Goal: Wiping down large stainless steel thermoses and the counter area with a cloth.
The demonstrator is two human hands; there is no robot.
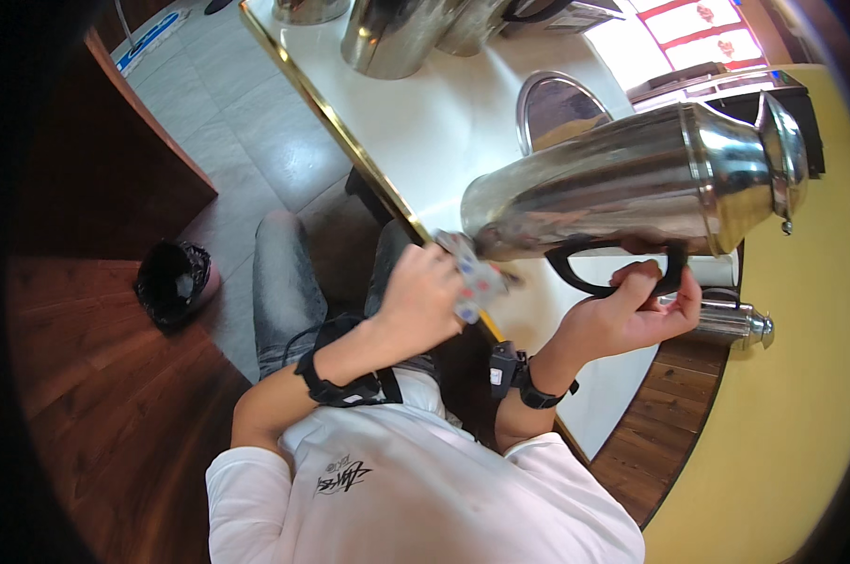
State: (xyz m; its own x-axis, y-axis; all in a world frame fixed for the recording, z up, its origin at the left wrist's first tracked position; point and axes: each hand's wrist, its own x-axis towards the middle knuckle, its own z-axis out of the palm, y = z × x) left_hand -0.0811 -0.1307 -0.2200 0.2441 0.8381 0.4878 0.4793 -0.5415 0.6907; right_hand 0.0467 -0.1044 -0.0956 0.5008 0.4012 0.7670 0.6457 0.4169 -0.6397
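My right hand [615,310] grips the black handle [587,285] of a large polished steel vacuum jug [601,183]. The jug lies tilted nearly on its side above the white table, its lidded spout end to the right and its base to the left. At the lower side of that base, my left hand [421,299] holds a blurred grey cloth [478,282] with red and blue spots. The cloth is against or close to the base; contact is not clear.
The white table [425,134] has a gold-coloured edge. Several steel jugs [390,42] stand at its far end, near a round metal tray [562,106]. Another steel jug [721,324] lies at the right. A black-lined bin [175,285] is on the floor at left.
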